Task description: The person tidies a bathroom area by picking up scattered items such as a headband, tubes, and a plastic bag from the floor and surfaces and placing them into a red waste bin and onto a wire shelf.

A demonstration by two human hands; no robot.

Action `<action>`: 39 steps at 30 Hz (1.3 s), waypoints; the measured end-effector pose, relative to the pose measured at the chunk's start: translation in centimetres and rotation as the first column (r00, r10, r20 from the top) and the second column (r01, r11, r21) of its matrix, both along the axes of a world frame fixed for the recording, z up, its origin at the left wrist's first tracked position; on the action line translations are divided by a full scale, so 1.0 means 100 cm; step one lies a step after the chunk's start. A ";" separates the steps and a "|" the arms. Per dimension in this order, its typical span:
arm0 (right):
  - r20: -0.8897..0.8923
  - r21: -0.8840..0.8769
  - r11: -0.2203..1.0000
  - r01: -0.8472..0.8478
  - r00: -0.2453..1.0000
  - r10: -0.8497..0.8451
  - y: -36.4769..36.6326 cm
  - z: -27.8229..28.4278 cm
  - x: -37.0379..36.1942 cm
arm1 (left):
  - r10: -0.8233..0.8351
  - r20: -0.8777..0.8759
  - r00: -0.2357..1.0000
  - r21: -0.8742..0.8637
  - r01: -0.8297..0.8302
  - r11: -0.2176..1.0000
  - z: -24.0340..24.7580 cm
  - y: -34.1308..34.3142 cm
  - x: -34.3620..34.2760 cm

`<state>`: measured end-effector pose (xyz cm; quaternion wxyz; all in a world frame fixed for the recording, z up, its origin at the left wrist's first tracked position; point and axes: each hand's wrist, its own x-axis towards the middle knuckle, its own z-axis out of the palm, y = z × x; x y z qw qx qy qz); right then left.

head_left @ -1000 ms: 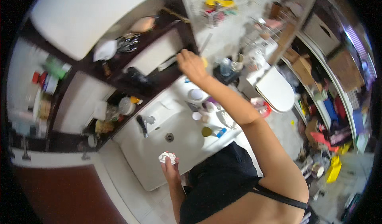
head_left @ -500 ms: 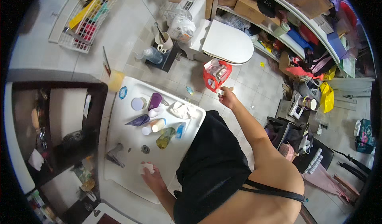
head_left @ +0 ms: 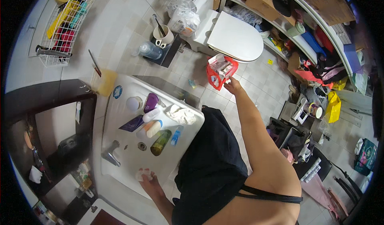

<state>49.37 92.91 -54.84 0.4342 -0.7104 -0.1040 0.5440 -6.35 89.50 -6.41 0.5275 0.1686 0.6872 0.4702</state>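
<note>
Over the near end of the white washbasin [head_left: 132, 189], my left hand [head_left: 149, 183] is closed around a small white crumpled tissue [head_left: 142, 174]. My right hand [head_left: 233, 86] reaches far forward to the edge of a red plastic trash bag [head_left: 214, 81] on the floor, fingers stretched out and nothing white visible in them. White and silvery rubbish fills the bag. Several toiletries lie in the basin: a purple bottle [head_left: 151, 102], a purple tube [head_left: 131, 124], a green bottle [head_left: 161, 142] and a blue-capped small bottle [head_left: 177, 135]. A white cloth [head_left: 181, 114] rests by the basin's rim.
Beyond the bag stands a toilet with a closed white lid [head_left: 235, 36]. A pot with a brush [head_left: 163, 34] and a clear bottle [head_left: 151, 51] stand on a dark mat. The faucet [head_left: 111, 154] is on the left; loaded shelves [head_left: 276, 29] line the right.
My right hand no longer shows the white crumpled piece and is now right at the red bag. My left hand keeps its tissue. The whole view has shifted slightly.
</note>
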 end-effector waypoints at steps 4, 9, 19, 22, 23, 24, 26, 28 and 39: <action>-0.516 -0.185 0.900 0.395 0.740 -0.431 0.049 0.087 -0.109 | 0.148 -0.113 0.983 0.025 -0.146 0.989 0.022 -0.016 -0.006; -0.521 -0.196 0.913 0.357 0.752 -0.405 -0.006 0.096 -0.114 | 0.039 -0.250 0.967 0.057 -0.025 0.998 0.027 -0.018 0.000; -0.274 0.236 0.970 0.053 0.962 0.014 0.088 0.241 -0.183 | 0.214 0.033 0.976 0.176 -0.217 0.960 0.031 -0.037 -0.035; -0.100 0.428 0.900 -0.084 0.985 0.140 0.140 0.341 -0.231 | 0.225 0.041 0.974 0.211 -0.229 0.950 0.029 -0.046 -0.052; -0.036 0.506 0.846 -0.169 0.975 0.217 0.153 0.367 -0.246 | 0.224 0.052 0.973 0.223 -0.230 0.947 0.027 -0.047 -0.057; 0.010 0.581 0.782 -0.225 0.963 0.270 0.160 0.407 -0.269 | 0.221 0.050 0.974 0.232 -0.227 0.946 0.025 -0.048 -0.063; 0.123 0.715 0.611 -0.340 0.921 0.369 0.167 0.482 -0.317 | 0.219 0.054 0.974 0.253 -0.226 0.941 0.022 -0.052 -0.074; 0.318 0.774 0.404 -0.488 0.850 0.420 0.164 0.560 -0.364 | 0.230 0.086 0.969 0.222 -0.243 0.944 0.022 -0.057 -0.084; 0.816 0.522 0.025 -0.852 0.491 -0.304 0.242 0.763 -0.568 | 0.243 0.115 0.963 0.311 -0.267 0.912 0.025 -0.077 -0.115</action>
